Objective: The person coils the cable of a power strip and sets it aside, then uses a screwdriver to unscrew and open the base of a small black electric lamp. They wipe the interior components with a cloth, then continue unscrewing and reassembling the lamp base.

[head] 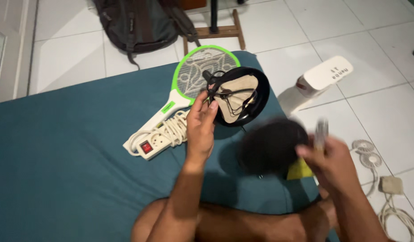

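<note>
Two hands are seen over a blue mattress (pixel 59 157). The left hand (pixel 200 123) is closed on the near edge of a round black case (pixel 256 87), which is held open and tipped up. A tan lining and a thin black cord (pixel 236 94) are seen inside it. The right hand (pixel 332 161) is blurred at about 4 o'clock from the case. It is closed on a small pale thing (pixel 322 131); what that thing is cannot be told. A dark round blur (pixel 272 145), perhaps the case's other half, is seen just beside the right hand.

The step in hand looks like work on the open case. For the next move, the case would likely need to be kept steady and the cord kept clear.

At 10 o'clock from the case a green racket (pixel 202 71) lies partly under it. At 8 o'clock a white power strip (pixel 153 141) lies touching the racket's handle.
</note>
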The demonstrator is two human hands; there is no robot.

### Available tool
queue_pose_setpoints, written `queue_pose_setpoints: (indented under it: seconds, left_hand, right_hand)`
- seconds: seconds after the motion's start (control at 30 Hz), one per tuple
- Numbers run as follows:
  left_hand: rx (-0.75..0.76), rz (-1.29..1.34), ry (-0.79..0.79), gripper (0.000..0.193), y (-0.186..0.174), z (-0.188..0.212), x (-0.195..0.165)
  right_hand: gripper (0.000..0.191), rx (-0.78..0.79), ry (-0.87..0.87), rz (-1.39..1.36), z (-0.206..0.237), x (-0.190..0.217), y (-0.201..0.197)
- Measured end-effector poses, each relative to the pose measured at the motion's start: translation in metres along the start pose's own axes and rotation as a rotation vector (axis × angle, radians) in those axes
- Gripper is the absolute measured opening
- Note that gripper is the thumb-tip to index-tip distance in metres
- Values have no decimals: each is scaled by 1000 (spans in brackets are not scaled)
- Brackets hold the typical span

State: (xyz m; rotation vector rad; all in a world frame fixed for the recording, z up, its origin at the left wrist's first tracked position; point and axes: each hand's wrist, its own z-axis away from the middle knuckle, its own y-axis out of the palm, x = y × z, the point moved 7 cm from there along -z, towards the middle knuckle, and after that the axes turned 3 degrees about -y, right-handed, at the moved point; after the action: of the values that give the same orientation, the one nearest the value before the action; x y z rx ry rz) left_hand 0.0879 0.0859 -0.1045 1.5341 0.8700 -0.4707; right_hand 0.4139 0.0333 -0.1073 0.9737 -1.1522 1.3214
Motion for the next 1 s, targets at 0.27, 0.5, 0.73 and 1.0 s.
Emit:
queue_pose_setpoints:
  seconds: [0.27, 0.5, 0.73, 1.0]
  left_hand:
    - [54, 43, -10, 41, 7, 6, 2]
    - [136, 103, -45, 42, 10, 7, 0]
    - [85, 83, -72, 43, 4, 7, 14]
    - [98, 142, -83, 42, 4, 6, 15]
  right_hand:
    - [26, 100, -238, -243, -56, 64, 80]
    - [31, 93, -284, -194, -62, 67, 74]
    - [31, 89, -244, -293, -66, 62, 66]
    - [32, 69, -225, -361, -62, 53, 56]
